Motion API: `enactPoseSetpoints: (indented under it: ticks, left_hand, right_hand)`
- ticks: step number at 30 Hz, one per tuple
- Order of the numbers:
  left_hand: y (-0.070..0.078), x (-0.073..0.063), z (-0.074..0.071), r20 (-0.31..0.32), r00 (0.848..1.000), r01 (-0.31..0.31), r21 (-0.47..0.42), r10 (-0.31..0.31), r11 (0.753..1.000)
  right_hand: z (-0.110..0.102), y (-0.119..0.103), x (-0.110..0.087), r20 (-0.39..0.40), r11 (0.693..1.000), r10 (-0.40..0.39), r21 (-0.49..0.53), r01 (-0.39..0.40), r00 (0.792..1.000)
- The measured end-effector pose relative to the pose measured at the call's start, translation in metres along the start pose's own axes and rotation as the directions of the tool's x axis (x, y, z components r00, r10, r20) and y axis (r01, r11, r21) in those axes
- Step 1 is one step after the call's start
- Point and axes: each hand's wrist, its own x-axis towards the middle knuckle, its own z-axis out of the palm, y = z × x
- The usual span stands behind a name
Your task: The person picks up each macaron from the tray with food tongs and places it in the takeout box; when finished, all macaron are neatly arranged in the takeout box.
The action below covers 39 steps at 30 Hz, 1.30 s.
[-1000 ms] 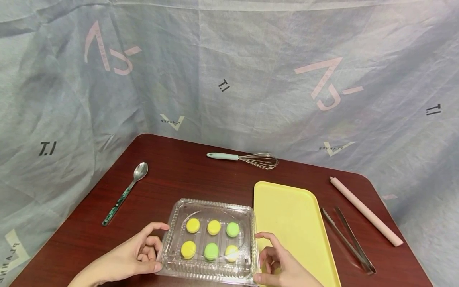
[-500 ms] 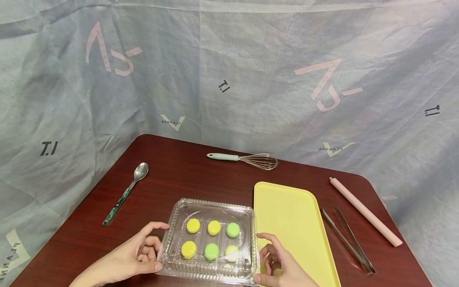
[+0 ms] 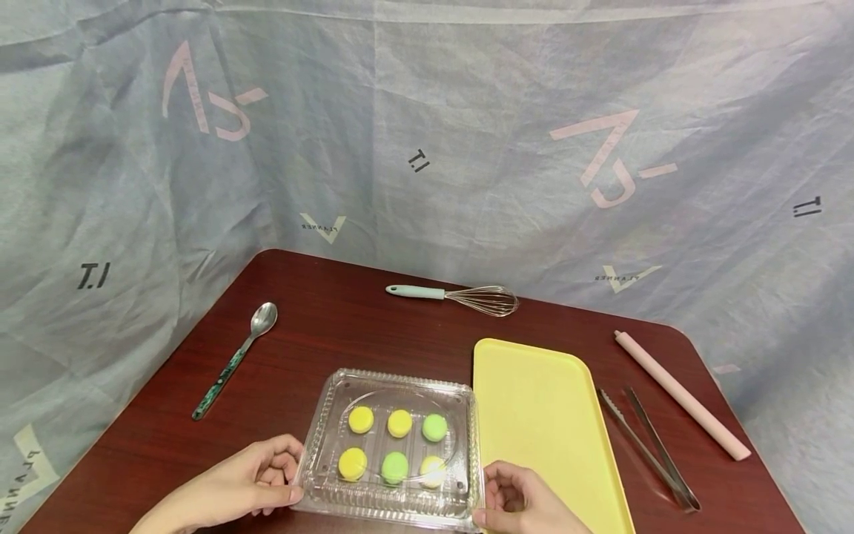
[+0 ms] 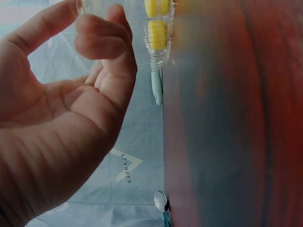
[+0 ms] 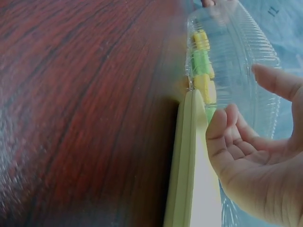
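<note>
A clear plastic clamshell container (image 3: 387, 386) sits at the near middle of the table, its lid over several yellow macarons (image 3: 361, 420) and green macarons (image 3: 395, 468). At its left edge is my left hand (image 3: 243, 482), thumb at the near corner and other fingers curled against the side. My right hand (image 3: 527, 498) grips the opposite edge the same way, overlapping the yellow tray (image 3: 534, 400) in the head view. In the right wrist view, the right thumb (image 5: 272, 78) touches the ribbed lid wall. The left wrist view shows the left fingers (image 4: 106, 40) bent beside the container.
The yellow tray lies just right of the container. Farther right are metal tongs (image 3: 650, 449) and a pink rolling pin (image 3: 683, 397). A whisk (image 3: 460, 295) lies along the back edge, and a spoon (image 3: 233, 363) at the left. Grey cloth (image 3: 434, 148) hangs behind the table.
Both index fingers have drawn back from farther up the container's sides toward the thumbs and are more curled. The container and other things stay in place.
</note>
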Motion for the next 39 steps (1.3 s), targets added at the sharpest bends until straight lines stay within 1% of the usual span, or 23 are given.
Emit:
enactPoseSetpoints:
  ticks: [3,7,9,11,15,19,24,32,36,39]
  left_hand:
    - [-0.001,0.002,0.0,0.054,0.999,-0.004,-0.027,0.005,1.0]
    - [0.0,0.003,-0.001,0.111,0.993,0.055,-0.076,-0.046,0.996]
    - [0.0,0.002,-0.001,0.13,0.989,0.08,-0.084,-0.069,0.993]
    - [0.0,0.002,-0.001,0.142,0.987,0.085,-0.09,-0.072,0.992]
    - [-0.001,0.002,0.0,0.146,0.988,0.071,-0.117,-0.053,0.991]
    - [-0.002,0.002,0.003,0.143,0.988,0.076,-0.147,-0.055,0.986]
    - [-0.003,0.001,0.006,0.143,0.989,0.063,-0.135,-0.044,0.989]
    - [-0.002,-0.001,0.008,0.147,0.989,0.012,-0.13,0.007,0.991]
    - [-0.002,-0.002,0.01,0.13,0.992,0.016,-0.149,0.004,0.989]
    - [-0.002,-0.002,0.012,0.111,0.994,0.031,-0.176,-0.011,0.984]
  right_hand:
    - [0.001,0.001,0.001,0.055,0.999,0.026,0.028,-0.027,0.998]
    - [0.001,0.001,0.0,0.125,0.993,0.027,0.108,-0.041,0.992]
    - [0.002,0.002,0.0,0.154,0.988,0.021,0.149,-0.044,0.988]
    - [0.002,0.003,0.001,0.173,0.983,0.015,0.18,-0.046,0.985]
    - [0.002,0.004,0.002,0.181,0.979,0.006,0.198,-0.042,0.983]
    - [0.002,0.004,0.003,0.177,0.977,0.029,0.202,-0.065,0.984]
    - [0.003,0.004,0.002,0.175,0.973,0.042,0.215,-0.08,0.984]
    - [0.003,0.004,0.002,0.157,0.978,0.035,0.196,-0.066,0.987]
    - [0.004,0.004,0.001,0.144,0.98,0.035,0.19,-0.062,0.989]
    - [0.006,0.004,0.001,0.136,0.981,0.025,0.187,-0.051,0.99]
